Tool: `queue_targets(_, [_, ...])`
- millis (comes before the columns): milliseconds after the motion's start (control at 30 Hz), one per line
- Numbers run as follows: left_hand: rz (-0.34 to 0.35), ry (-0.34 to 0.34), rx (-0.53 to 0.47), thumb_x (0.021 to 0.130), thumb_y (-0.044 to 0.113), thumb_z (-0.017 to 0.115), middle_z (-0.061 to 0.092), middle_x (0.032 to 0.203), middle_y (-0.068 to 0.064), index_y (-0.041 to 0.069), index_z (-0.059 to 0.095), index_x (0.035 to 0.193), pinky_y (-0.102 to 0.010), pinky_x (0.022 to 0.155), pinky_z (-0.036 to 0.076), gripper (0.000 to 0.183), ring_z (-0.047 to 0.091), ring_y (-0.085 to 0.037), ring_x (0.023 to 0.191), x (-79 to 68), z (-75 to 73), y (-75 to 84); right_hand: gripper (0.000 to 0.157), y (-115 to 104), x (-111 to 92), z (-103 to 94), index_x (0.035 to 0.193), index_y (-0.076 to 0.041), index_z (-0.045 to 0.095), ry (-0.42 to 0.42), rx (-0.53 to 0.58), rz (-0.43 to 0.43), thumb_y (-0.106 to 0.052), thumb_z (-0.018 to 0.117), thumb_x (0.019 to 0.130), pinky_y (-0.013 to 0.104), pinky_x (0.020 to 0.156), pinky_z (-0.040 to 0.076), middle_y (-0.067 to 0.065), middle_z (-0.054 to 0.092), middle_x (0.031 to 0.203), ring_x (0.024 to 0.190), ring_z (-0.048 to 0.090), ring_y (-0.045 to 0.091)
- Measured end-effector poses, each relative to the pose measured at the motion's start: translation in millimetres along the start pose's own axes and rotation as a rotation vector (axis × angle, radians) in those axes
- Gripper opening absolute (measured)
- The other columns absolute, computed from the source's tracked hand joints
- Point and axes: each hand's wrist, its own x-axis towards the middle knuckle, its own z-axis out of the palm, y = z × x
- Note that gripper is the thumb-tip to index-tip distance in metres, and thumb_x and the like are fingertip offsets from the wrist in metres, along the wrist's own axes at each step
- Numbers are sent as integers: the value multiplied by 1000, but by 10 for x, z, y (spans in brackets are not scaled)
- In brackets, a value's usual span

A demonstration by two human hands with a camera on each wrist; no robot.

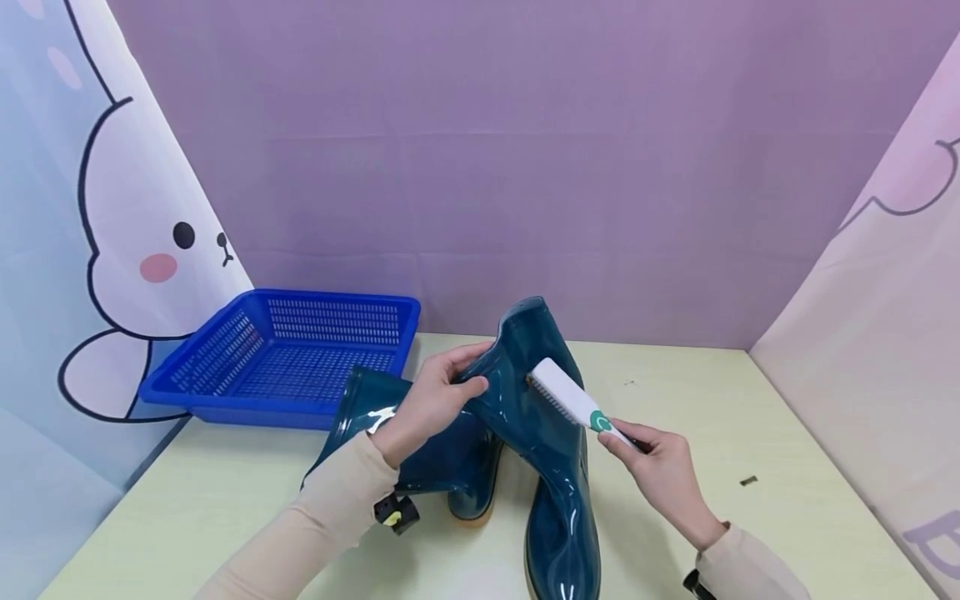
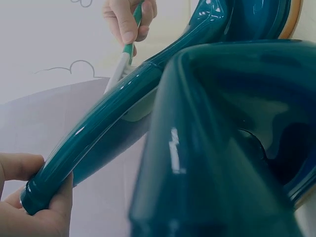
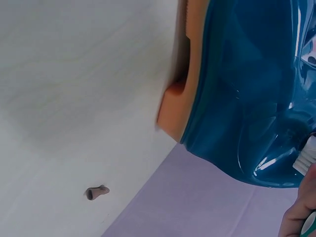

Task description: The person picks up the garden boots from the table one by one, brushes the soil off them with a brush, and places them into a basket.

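A glossy dark teal rain boot stands on the table, its shaft leaning toward the back. My left hand pinches the rim of that shaft between thumb and fingers, as the left wrist view also shows. In my right hand is a white scrub brush with a green mark, gripped by its handle. The bristles meet the side of the boot's shaft. A second teal boot lies to the left, partly hidden behind my left forearm. Both boots have tan soles, the upright one's heel showing in the right wrist view.
A blue plastic basket with slotted walls stands at the back left of the table. One small dark brown scrap lies on the right side. Purple cloth hangs behind, with printed curtains at both sides.
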Motion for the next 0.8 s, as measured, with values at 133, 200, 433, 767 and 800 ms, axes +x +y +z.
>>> queue_targets(133, [-22,13,8,91,7,52,57,126,2,26,48,131,-40,92,46,45,58,-18,108,4,-7,-22,29,11,-30,-21,102,-3,69,-19,-26,22,-21,70,79,19,47,37,14,69,95,58,48,4])
queue_targets(200, [-30,16,5,91,7,52,57,125,3,28,49,130,-41,93,46,45,58,-17,108,7,-11,-28,29,12,-40,-30,102,-4,69,-19,-31,32,-22,70,79,19,47,37,14,69,95,59,48,4])
queue_targets(433, [-33,22,6,91,7,51,59,122,1,26,48,131,-45,94,45,44,61,-17,103,-3,-28,-28,28,42,-61,-40,101,-6,70,-14,-47,46,-22,71,79,19,47,38,12,70,91,57,47,3])
queue_targets(767, [-37,27,-7,90,6,52,60,122,1,27,51,128,-42,89,48,44,62,-18,101,8,-44,-8,30,52,-97,-173,103,-5,69,-6,-64,92,-23,70,79,20,49,39,12,70,92,60,50,2])
queue_targets(800, [-33,22,-12,90,6,52,60,121,1,27,51,128,-41,88,49,44,62,-18,101,8,-40,-5,30,40,-93,-185,103,-5,69,5,-63,91,-23,70,79,20,49,40,12,70,92,60,50,1])
